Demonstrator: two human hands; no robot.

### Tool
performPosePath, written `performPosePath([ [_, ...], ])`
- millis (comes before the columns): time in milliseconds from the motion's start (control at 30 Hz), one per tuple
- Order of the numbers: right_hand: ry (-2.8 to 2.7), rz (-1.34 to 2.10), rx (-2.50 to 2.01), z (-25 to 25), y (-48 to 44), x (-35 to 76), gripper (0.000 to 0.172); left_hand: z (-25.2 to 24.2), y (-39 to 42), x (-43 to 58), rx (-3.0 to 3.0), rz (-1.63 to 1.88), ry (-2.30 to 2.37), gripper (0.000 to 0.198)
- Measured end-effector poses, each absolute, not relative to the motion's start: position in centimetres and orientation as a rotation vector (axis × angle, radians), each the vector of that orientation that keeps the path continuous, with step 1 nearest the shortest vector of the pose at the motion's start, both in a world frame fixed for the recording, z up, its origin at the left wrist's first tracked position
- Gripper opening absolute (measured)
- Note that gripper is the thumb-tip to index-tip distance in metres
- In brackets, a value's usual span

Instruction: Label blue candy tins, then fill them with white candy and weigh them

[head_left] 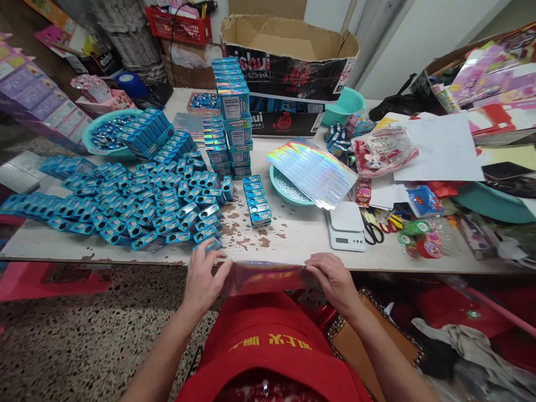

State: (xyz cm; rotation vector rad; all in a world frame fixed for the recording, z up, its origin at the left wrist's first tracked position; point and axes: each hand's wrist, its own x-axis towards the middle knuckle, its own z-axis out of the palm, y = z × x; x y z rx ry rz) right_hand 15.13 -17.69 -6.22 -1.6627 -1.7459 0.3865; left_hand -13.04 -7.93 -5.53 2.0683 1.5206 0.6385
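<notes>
My left hand (205, 279) and my right hand (333, 279) each pinch one end of a shiny holographic sheet (266, 277), held stretched between them just below the table's front edge (293, 262). The fingers of both hands are closed on the sheet's ends. Right above my left hand lies a wide spread of several small blue tins (138, 206). A short row of the same tins (256, 200) lies further up the table between my hands. A stack of holographic sheets (312, 170) rests on a teal bowl (281, 190).
A tall stack of blue boxes (232, 111) stands mid-table before an open cardboard carton (288, 53). A white kitchen scale (345, 225), scissors (372, 229) and tape rolls (419, 240) lie at right. A teal basin (103, 134) stands at left. Clutter covers the right end.
</notes>
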Motion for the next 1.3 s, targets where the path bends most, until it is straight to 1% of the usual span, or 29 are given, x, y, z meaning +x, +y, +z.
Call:
performPosePath([
  [67,-1.887,0.400,-1.618,-5.8,-17.1,14.3,0.021,-4.7,-8.5,-10.6,2.332,0.569,1.364,0.037],
  [100,-1.949,0.394,-1.603,-5.6,-16.7,13.9,0.023,-4.4,-8.8,-9.1,2.422,0.473,1.215,0.041],
  [167,-2.043,0.376,-1.592,-5.5,-16.0,13.2,0.029,-4.3,-8.9,-6.2,2.456,0.195,0.932,0.032],
  [200,-2.060,0.370,-1.611,-5.6,-15.6,13.2,0.031,-4.6,-8.7,-5.2,2.415,0.058,0.880,0.028],
  [267,-2.021,0.391,-1.710,-6.4,-15.1,13.9,0.035,-5.6,-7.6,-4.4,2.321,-0.138,0.929,0.029],
  [367,-1.864,0.529,-1.900,-8.8,-14.8,16.4,0.039,-7.9,-5.5,-6.0,2.248,-0.265,1.097,0.030],
  [500,-1.674,0.729,-2.015,-12.6,-14.0,19.6,0.038,-11.3,-3.7,-8.9,2.166,-0.324,1.206,0.025],
  [700,-1.615,0.993,-1.931,-16.6,-10.1,20.0,0.018,-14.7,-2.8,-9.8,2.179,-0.299,1.409,0.026],
  [833,-1.633,1.074,-1.904,-18.1,-7.6,19.3,0.014,-15.4,-1.8,-9.8,2.248,-0.395,1.466,0.026],
  [900,-1.656,1.120,-1.870,-18.4,-6.9,19.3,0.013,-15.4,-1.5,-8.7,2.325,-0.273,1.425,0.025],
  [1000,-1.680,1.208,-1.811,-18.6,-6.3,19.7,0.014,-15.4,-1.0,-5.2,2.379,-0.006,1.142,0.029],
  [1067,-1.650,1.273,-1.775,-18.8,-6.2,20.1,0.015,-15.6,-0.6,-2.3,2.303,-0.036,0.993,0.036],
  [1133,-1.603,1.319,-1.755,-19.1,-6.4,20.2,0.017,-16.1,-0.1,0.4,2.174,-0.164,0.977,0.039],
  [1200,-1.565,1.264,-1.778,-19.7,-6.9,20.1,0.018,-16.8,0.5,2.2,2.048,-0.254,1.013,0.033],
  [1300,-1.616,0.901,-1.877,-20.5,-7.8,19.6,0.025,-18.0,1.3,3.5,1.934,-0.318,1.044,0.029],
])
